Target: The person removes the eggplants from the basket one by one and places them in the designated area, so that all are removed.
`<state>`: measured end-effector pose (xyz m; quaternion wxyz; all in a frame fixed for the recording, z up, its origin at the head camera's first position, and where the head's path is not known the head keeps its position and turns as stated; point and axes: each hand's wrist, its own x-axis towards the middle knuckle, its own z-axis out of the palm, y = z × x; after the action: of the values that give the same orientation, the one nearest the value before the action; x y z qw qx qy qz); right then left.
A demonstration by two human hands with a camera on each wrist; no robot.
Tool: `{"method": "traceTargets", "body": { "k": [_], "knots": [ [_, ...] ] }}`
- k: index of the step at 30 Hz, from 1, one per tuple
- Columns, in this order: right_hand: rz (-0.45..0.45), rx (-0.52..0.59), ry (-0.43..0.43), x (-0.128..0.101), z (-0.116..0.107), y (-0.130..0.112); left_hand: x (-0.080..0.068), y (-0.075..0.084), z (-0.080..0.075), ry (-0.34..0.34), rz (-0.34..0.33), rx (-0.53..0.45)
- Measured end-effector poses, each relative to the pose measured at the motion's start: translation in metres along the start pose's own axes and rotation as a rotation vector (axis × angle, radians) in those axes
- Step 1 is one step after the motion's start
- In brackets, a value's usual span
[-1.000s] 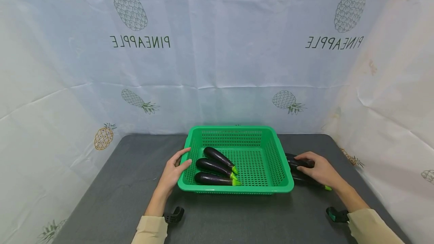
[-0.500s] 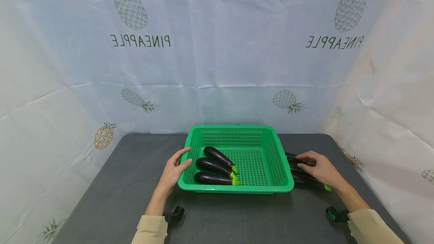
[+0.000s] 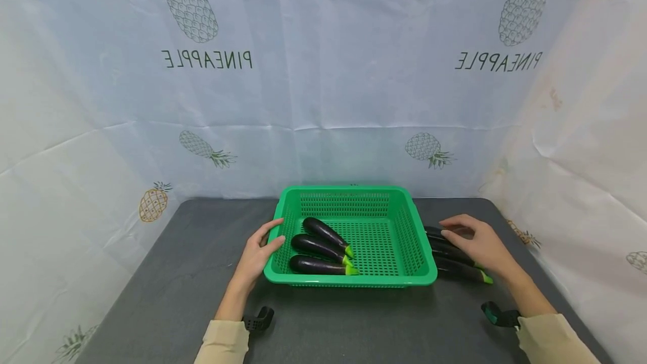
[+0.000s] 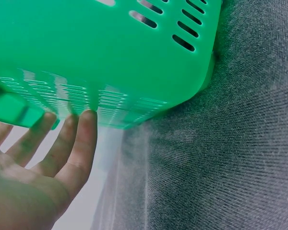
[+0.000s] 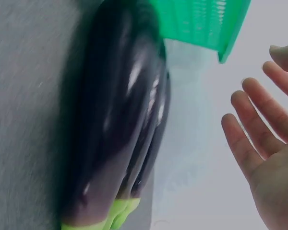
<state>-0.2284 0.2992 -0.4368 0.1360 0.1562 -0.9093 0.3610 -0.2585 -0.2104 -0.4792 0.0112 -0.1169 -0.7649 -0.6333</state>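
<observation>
Three eggplants [image 3: 320, 250] already lie in the green basket [image 3: 394, 281] on the near table [image 3: 177, 274]. The left hand [image 3: 258, 253] steadies its left wall, fingers straight; right of it, the open right hand [image 3: 477, 243] hovers above the eggplants outside [image 3: 455, 260], not yet loaded.

A dark grey bench [image 3: 167, 296] fills the lower part of the frame. At its centre sits a green basket [image 3: 424, 274]. Just right of the basket, dark eggplants [image 3: 452, 253] lie side by side on the bench, green stems toward the lower right.
</observation>
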Motion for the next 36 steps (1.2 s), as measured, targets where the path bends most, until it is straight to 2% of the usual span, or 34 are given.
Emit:
{"method": "traceTargets", "body": {
  "k": [9,16,26,31,36],
  "knots": [
    [-0.005,0.044,0.017,-0.001,0.011,-0.016,0.001,-0.001,0.0,-0.01,0.0,0.001],
    [0.017,0.099,-0.038,-0.002,0.025,-0.023,0.0,0.001,-0.001,-0.012,-0.008,0.008],
    [0.067,0.132,-0.059,-0.004,0.042,-0.025,0.001,0.009,-0.003,-0.04,0.0,0.066],
    [0.093,0.178,-0.079,-0.004,0.047,-0.023,0.001,0.01,-0.008,-0.018,0.006,0.146],
    [0.077,0.188,-0.095,-0.002,0.05,-0.02,0.0,0.019,-0.016,0.003,0.053,0.31]
  ]
}}
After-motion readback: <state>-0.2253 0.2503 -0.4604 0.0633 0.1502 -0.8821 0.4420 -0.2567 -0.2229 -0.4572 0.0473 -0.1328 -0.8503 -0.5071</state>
